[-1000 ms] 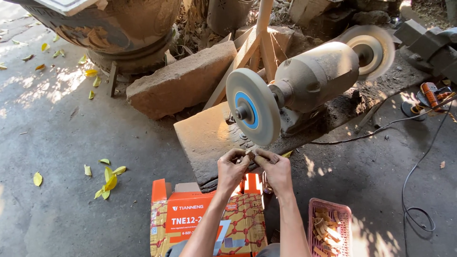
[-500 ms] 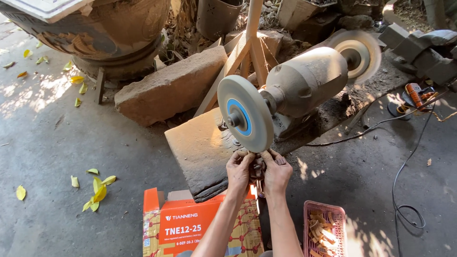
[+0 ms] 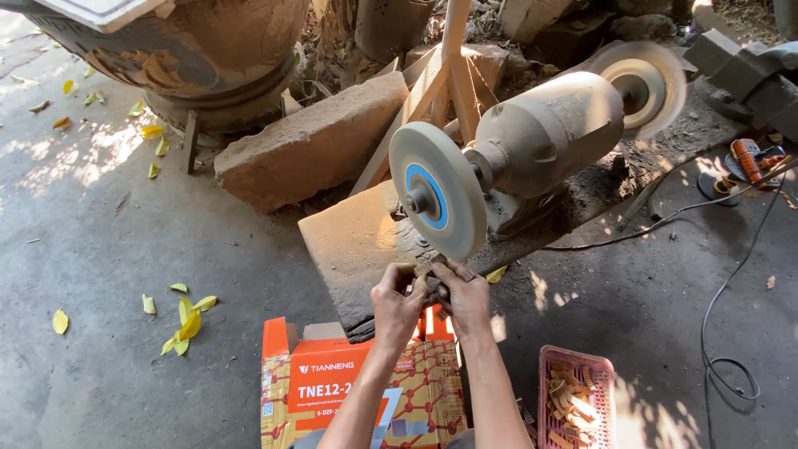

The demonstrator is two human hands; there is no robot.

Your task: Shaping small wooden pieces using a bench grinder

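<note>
Holding a small wooden piece [image 3: 432, 268] together, the left hand [image 3: 397, 301] and right hand [image 3: 465, 298] were pressed close, fingers pinched on it from both sides. The piece sat just under the lower rim of the near grinding wheel [image 3: 438, 189], touching or almost touching; contact could not be told. That pale wheel with a blue centre belonged to a dusty bench grinder motor [image 3: 544, 141], directly ahead of the hands, with a second wheel [image 3: 638, 83] at its far end. Below the wrists stood an orange cardboard box [image 3: 332, 387]. Right of the right forearm, a pink plastic basket [image 3: 573, 403] held more small wooden pieces. Yellow leaves [image 3: 187, 320] lay well left of the left hand on the concrete floor [image 3: 125, 249].
</note>
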